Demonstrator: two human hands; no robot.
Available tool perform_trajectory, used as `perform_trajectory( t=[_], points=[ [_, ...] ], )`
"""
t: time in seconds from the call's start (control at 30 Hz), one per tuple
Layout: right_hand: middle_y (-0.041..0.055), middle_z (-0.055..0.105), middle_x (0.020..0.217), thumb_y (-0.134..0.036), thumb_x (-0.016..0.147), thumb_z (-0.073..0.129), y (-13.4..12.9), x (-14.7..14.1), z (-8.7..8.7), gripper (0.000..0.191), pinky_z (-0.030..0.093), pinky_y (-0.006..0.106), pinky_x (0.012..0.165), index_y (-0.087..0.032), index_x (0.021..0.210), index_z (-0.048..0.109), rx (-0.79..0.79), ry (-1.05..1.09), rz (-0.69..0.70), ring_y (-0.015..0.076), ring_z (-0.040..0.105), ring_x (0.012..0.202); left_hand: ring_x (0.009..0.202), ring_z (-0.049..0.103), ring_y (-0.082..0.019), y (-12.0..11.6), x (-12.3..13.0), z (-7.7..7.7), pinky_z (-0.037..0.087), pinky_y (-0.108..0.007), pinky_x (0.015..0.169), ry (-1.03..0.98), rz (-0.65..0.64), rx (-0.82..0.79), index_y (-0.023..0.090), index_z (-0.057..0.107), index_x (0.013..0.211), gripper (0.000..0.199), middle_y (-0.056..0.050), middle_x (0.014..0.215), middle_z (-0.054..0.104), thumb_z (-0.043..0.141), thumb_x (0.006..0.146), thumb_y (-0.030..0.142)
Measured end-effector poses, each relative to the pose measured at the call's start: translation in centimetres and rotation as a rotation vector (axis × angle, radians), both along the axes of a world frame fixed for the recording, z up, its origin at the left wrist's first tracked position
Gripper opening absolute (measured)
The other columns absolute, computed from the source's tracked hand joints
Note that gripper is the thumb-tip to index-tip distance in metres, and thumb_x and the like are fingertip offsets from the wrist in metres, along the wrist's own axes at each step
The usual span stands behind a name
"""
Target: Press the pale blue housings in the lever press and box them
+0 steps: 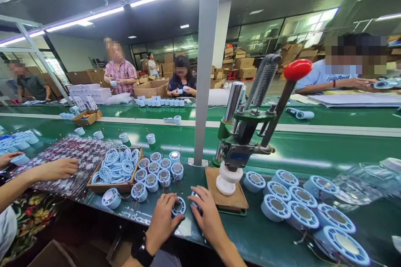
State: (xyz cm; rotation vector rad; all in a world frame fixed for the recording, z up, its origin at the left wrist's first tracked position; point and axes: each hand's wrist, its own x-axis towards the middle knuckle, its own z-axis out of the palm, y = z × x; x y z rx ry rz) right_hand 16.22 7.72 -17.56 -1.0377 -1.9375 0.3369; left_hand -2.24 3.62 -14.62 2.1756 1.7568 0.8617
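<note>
Hands, two: left hand [163, 217] pinches one blue ring [179, 207]; right hand [208, 217] grips another piece [194, 197].

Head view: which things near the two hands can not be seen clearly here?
- Part under the right hand: the hand covers nearly all of it.
- Round blue part at the left hand: fingers hide its left side.
- Blue parts at the right edge: stretched and blurred by the lens.

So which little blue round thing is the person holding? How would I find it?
Find the hand press with the red knob on the green bench. Left of its wooden base, the left hand and right hand meet at the near edge. The blue ring under the left fingertips is it: alone, apart from the clustered ones behind.
</note>
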Motion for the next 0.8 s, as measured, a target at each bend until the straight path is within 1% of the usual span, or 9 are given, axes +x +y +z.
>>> perform_trajectory(
  t=[0.1,0.2,0.3,0.37,0.47,0.57,0.67,0.73,0.8],
  points=[
    [0.0101,0.056,0.134,-0.015,0.084,0.054,-1.9,1.1,-1.5,0.045,0.055,0.039,0.1,-0.021,0.129,0.057,-0.008,0.091,-0.063,0.0228,0.059,0.121,0.114,0.063,-0.027,-0.3,0.3,0.4,0.052,-0.048,0.1,-0.088,-0.005,0.04,0.019,0.062,0.116,0.035,-0.011,0.121,0.067,0.068,0.082,0.018],
    [0.01,0.061,0.129,-0.018,0.083,0.057,-3.0,1.3,-2.6,0.05,0.056,0.034,0.096,-0.018,0.132,0.052,-0.008,0.128,-0.102,0.0215,0.063,0.115,0.117,0.061,-0.026,-0.4,1.6,1.7,0.051,-0.045,0.102,-0.133,-0.07,0.05,0.019,0.054,0.132,0.046,-0.013,0.128,0.064,0.062,0.087,0.022],
    [0.0113,0.061,0.13,-0.017,0.084,0.054,-3.1,1.1,-3.1,0.054,0.057,0.029,0.094,-0.014,0.137,0.046,-0.001,0.145,-0.096,0.0197,0.065,0.113,0.116,0.06,-0.024,0.0,3.9,3.0,0.05,-0.045,0.104,-0.091,-0.212,0.052,0.02,0.047,0.141,0.054,-0.011,0.126,0.065,0.056,0.088,0.017],
    [0.0123,0.061,0.129,-0.016,0.085,0.052,-3.0,0.9,-3.1,0.053,0.058,0.029,0.092,-0.012,0.137,0.046,-0.006,0.158,-0.103,0.0194,0.066,0.112,0.112,0.059,-0.024,0.4,5.3,3.5,0.051,-0.045,0.101,-0.052,-0.269,0.042,0.02,0.05,0.139,0.052,-0.01,0.122,0.067,0.053,0.088,0.013],
    [0.0121,0.061,0.129,-0.014,0.083,0.052,-3.2,0.7,-2.6,0.05,0.056,0.033,0.098,-0.014,0.133,0.052,-0.043,0.181,-0.086,0.0208,0.063,0.116,0.108,0.058,-0.025,1.0,6.4,3.5,0.051,-0.046,0.097,-0.069,-0.252,0.027,0.018,0.06,0.128,0.04,-0.01,0.117,0.068,0.049,0.09,0.012],
    [0.0117,0.057,0.135,-0.011,0.082,0.051,-3.6,0.8,-1.8,0.056,0.05,0.036,0.106,-0.016,0.138,0.052,-0.099,0.223,-0.013,0.0207,0.057,0.125,0.109,0.058,-0.025,1.5,6.7,3.1,0.048,-0.046,0.1,-0.177,-0.18,-0.022,0.016,0.063,0.121,0.036,-0.011,0.115,0.068,0.048,0.089,0.01],
    [0.0113,0.053,0.138,-0.008,0.081,0.051,-3.7,0.9,-1.2,0.064,0.048,0.037,0.109,-0.019,0.145,0.047,-0.14,0.24,0.035,0.0202,0.054,0.129,0.11,0.059,-0.023,2.2,6.6,3.2,0.046,-0.044,0.102,-0.303,-0.119,-0.135,0.017,0.063,0.118,0.038,-0.009,0.116,0.067,0.05,0.084,0.008],
    [0.0117,0.052,0.14,-0.008,0.082,0.053,-3.8,1.0,-1.1,0.069,0.048,0.038,0.109,-0.021,0.148,0.042,-0.161,0.226,0.042,0.0208,0.052,0.13,0.11,0.061,-0.022,2.5,6.5,3.3,0.047,-0.042,0.102,-0.374,-0.123,-0.204,0.019,0.063,0.118,0.037,-0.009,0.118,0.067,0.051,0.083,0.01],
    [0.0124,0.05,0.141,-0.008,0.082,0.054,-3.8,1.1,-1.2,0.072,0.048,0.039,0.11,-0.022,0.151,0.038,-0.161,0.204,0.039,0.0218,0.051,0.132,0.114,0.061,-0.022,2.3,6.2,3.4,0.046,-0.042,0.104,-0.418,-0.151,-0.241,0.018,0.062,0.121,0.037,-0.01,0.122,0.066,0.051,0.086,0.015]
  ],
)
